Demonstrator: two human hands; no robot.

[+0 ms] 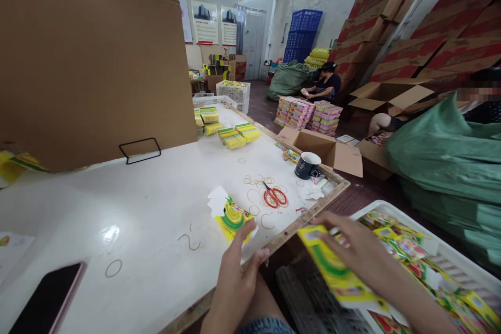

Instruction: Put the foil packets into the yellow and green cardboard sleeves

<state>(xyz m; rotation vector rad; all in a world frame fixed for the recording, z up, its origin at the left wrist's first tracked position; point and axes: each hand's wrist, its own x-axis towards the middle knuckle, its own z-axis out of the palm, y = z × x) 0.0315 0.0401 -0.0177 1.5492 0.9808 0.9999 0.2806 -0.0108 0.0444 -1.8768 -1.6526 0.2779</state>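
Observation:
My left hand [243, 271] is closed on several fanned yellow packets [235, 217] at the table's near edge. The front one shows a green snail swirl, and white backs stick out behind it. My right hand [358, 250] grips another yellow packet [332, 269] with a green swirl, blurred by motion. That packet is between the table edge and a white tub [381, 206] of loose packets [415, 255]. Red-handled scissors [275, 196] lie among scattered rubber bands [254, 211] beyond my left hand.
Bundled yellow packets [239, 135] sit farther back on the white table [148, 203]. A dark mug [307, 165] stands by the wooden rim. A phone [49, 297] lies at left, below a large cardboard sheet [97, 62]. A green sack [446, 146] and two people are at right.

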